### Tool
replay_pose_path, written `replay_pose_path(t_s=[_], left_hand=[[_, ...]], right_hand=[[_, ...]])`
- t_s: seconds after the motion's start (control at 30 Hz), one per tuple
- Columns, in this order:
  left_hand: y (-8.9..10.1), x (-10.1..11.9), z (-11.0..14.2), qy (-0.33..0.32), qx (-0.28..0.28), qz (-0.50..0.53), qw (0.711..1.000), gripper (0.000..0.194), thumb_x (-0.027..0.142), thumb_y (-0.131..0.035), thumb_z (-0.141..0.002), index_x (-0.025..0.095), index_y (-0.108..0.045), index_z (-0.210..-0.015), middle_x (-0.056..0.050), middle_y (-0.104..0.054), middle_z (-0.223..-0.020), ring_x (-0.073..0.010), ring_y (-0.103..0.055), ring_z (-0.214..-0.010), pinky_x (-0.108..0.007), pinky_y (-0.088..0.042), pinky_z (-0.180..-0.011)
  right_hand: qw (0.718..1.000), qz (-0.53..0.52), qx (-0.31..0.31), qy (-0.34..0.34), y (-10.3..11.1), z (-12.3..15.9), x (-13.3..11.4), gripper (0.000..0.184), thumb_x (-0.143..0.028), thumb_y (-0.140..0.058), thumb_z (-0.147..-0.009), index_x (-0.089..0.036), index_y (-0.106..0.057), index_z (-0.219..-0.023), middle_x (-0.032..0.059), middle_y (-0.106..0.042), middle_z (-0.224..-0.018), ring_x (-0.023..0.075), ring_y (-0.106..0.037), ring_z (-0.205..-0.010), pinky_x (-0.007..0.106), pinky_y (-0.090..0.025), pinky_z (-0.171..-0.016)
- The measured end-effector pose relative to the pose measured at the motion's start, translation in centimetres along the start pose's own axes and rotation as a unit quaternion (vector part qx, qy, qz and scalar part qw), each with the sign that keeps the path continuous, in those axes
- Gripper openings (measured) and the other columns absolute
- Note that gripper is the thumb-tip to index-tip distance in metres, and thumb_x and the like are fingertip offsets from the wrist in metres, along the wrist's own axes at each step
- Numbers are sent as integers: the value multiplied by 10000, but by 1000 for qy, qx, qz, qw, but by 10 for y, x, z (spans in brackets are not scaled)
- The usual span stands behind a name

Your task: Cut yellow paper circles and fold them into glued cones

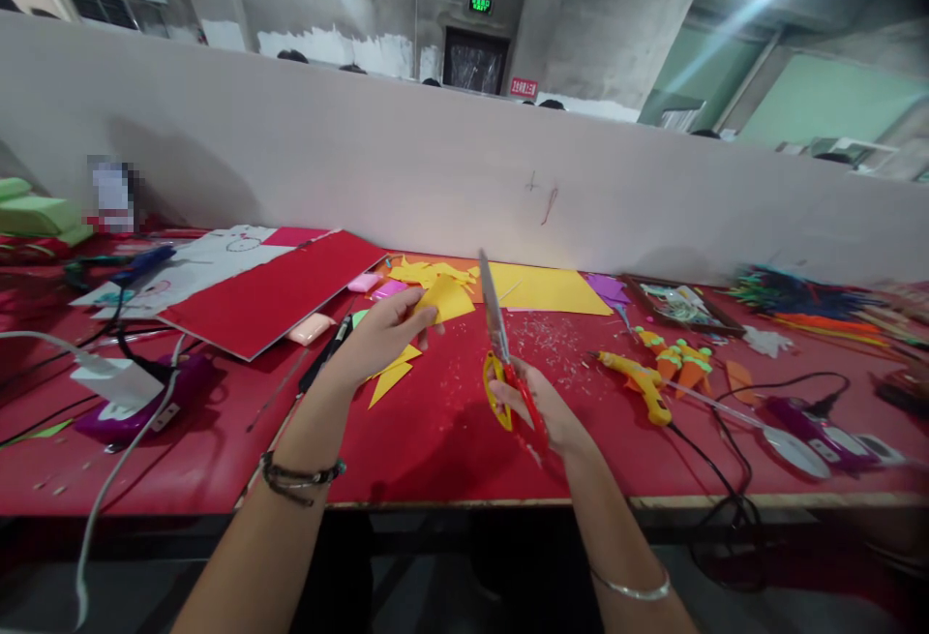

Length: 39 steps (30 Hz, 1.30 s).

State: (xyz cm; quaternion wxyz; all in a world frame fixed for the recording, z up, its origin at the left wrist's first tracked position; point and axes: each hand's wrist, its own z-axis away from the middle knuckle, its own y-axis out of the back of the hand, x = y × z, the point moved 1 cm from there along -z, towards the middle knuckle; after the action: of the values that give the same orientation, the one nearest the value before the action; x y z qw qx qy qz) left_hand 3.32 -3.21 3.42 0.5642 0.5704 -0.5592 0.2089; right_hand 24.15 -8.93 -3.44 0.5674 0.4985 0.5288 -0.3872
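Note:
My left hand [388, 329] pinches a piece of yellow craft sheet [451, 299] over the red table, left of the middle. A pair of scissors [496, 310] with red and yellow handles is in my right hand [541, 402], its blades pointing up and away from me. The blades stand a little right of the yellow piece, apart from it. Below my left hand lie cut yellow pieces [394, 379]. Behind it is a heap of yellow scraps [428, 271]. A larger yellow sheet [552, 289] lies flat by the partition.
To the right are a yellow glue gun [639, 382] with a cord, several orange and green craft pieces [678, 360], a tray [678, 305] and a purple power strip [824, 436]. At left lie a red board [276, 295] and another purple power strip [145, 411]. A partition [406, 169] stands behind.

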Motion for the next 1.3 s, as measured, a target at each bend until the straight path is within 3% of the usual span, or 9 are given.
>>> replay_pose_path(t_s=[0.13,0.23,0.33,0.5,0.7,1.03,1.13,1.3], left_hand=[[6,-4,2,7,84,8,996,174,294,-459,-813,188,-435,-677,61,-416,-550,-83,-415,-508,-196,-328,-492],[12,-7,2,-11,169,13,985,182,295,-472,-806,187,-441,-662,46,-447,-583,-82,-412,-520,-196,-319,-484],[17,-9,4,-16,209,41,977,198,299,-466,-812,189,-449,-648,40,-462,-578,-80,-399,-493,-196,-311,-452],[20,-13,8,-5,213,35,976,218,327,-495,-817,184,-475,-654,38,-466,-552,-75,-405,-473,-191,-306,-424],[20,-14,10,-14,203,27,979,198,328,-498,-823,186,-490,-686,40,-470,-553,-76,-431,-486,-198,-310,-434],[19,-13,14,-13,213,-37,976,248,376,-476,-832,183,-466,-676,35,-450,-572,-88,-413,-514,-215,-292,-463],[13,-11,14,-32,181,-78,980,265,374,-478,-831,179,-452,-653,39,-433,-576,-84,-398,-520,-214,-303,-485],[8,-10,14,-31,171,-127,976,286,383,-485,-823,184,-387,-641,62,-293,-552,-74,-280,-484,-222,-227,-456]], right_hand=[[999,46,1,17,-5,8,7,310,-435,-613,-729,-216,-446,-873,-9,-441,-795,105,-448,-658,250,-427,-623],[998,52,-32,17,-10,17,7,326,-475,-541,-773,-225,-460,-966,2,-436,-808,116,-444,-669,260,-429,-624],[995,94,-31,29,-14,24,-1,370,-488,-518,-778,-220,-467,-1027,11,-450,-816,140,-465,-716,282,-440,-666],[977,199,3,80,-15,21,-4,421,-428,-594,-729,-218,-427,-1054,48,-510,-954,206,-498,-885,329,-437,-773],[958,271,16,90,-14,16,2,415,-368,-656,-691,-189,-409,-973,35,-488,-907,183,-477,-824,328,-424,-769],[963,258,-1,83,-17,14,3,435,-365,-689,-667,-206,-420,-969,17,-470,-873,175,-454,-790,316,-405,-742],[963,254,-1,86,-16,14,5,437,-370,-685,-672,-207,-423,-982,18,-463,-873,174,-448,-789,310,-400,-739],[968,232,-10,93,-14,16,4,403,-419,-622,-717,-207,-415,-991,35,-472,-891,193,-455,-823,309,-388,-753]])
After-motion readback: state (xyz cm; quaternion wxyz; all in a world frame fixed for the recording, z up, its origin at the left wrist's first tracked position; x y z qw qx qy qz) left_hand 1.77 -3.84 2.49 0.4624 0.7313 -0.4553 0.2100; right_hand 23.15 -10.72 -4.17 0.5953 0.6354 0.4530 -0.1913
